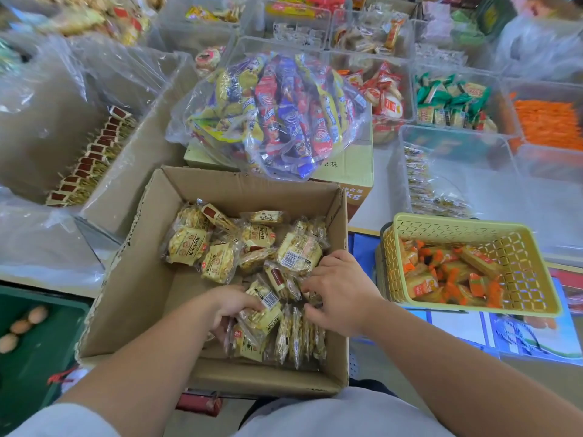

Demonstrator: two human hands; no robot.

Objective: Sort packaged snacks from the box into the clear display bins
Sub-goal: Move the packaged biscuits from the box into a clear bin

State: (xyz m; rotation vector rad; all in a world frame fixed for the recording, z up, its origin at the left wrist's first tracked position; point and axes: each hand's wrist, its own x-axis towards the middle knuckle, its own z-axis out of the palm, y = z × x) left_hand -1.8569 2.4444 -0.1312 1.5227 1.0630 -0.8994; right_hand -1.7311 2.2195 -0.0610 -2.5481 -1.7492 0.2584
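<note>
An open cardboard box (148, 279) sits right in front of me, holding several yellow snack packets (217, 260). Both hands are inside it at the near right. My left hand (233, 305) curls its fingers around a stack of upright packets (262, 316). My right hand (339, 288) presses on the same stack from the right, fingers bent over the packets. At the left, a large clear bin (164, 127) holds a neat row of the same packets (91, 159) along one wall.
A clear bag of colourful snacks (277, 111) lies on a carton behind the box. A yellow basket (473, 228) with orange packets stands at the right. Clear bins (457, 143) of other snacks fill the far table. A green crate (41, 342) with eggs is at lower left.
</note>
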